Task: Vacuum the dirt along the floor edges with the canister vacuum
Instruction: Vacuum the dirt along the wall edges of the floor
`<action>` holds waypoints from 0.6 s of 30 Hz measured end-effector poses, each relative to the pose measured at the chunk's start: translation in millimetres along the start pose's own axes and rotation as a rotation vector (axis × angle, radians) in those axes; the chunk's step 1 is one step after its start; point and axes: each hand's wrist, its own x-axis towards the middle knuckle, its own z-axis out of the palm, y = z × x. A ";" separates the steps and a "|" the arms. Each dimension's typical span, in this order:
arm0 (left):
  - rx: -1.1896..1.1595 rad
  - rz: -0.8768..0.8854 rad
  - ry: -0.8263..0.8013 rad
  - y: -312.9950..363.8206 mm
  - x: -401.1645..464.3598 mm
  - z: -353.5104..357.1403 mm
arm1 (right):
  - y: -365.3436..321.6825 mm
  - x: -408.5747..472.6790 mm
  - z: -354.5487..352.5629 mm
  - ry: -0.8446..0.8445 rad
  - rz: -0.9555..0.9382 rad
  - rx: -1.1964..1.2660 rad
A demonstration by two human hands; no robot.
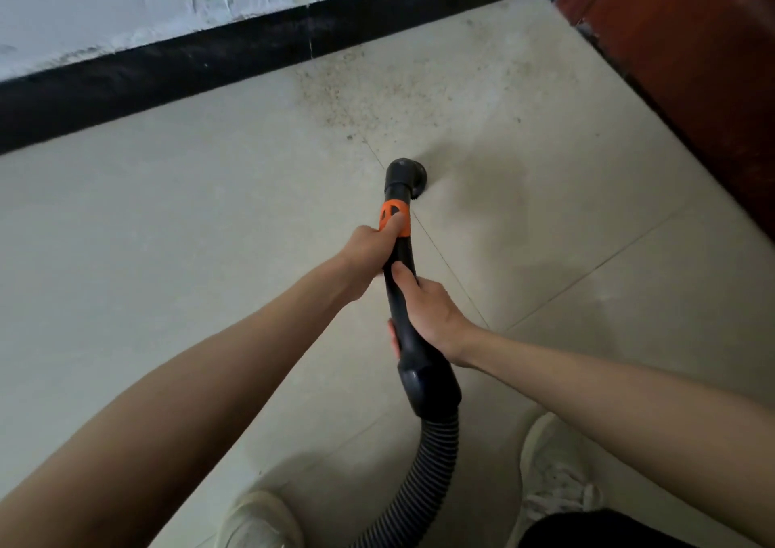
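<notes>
A black vacuum wand (400, 291) with an orange collar (394, 217) points away from me at the pale tiled floor (167, 233). Its round brush nozzle (409, 174) rests on the tiles near a grout line. My left hand (371, 250) grips the wand at the orange collar. My right hand (427, 312) grips the black handle just behind it. A ribbed grey hose (432, 476) runs from the handle down toward me. A patch of sandy dirt (344, 94) lies ahead of the nozzle, against the black skirting board (188, 61). The canister is out of view.
A white wall (105, 2) with a round socket hole rises above the skirting. A reddish-brown wooden door or cabinet (679, 52) closes off the right side. My two white shoes (553, 472) stand on the tiles at the bottom.
</notes>
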 end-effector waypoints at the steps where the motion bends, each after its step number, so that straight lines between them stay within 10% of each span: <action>1: -0.008 0.001 0.018 -0.1 1.6 -7.3 | -3.3 3.3 1.4 -0.028 -0.008 -0.027; 10: -0.237 0.037 0.233 -3.3 16.0 -47.0 | -3.6 14.6 34.5 -0.233 0.005 -0.175; 18: -0.301 0.066 0.369 18.4 46.5 -78.1 | 6.8 30.8 44.6 -0.011 -0.064 -0.225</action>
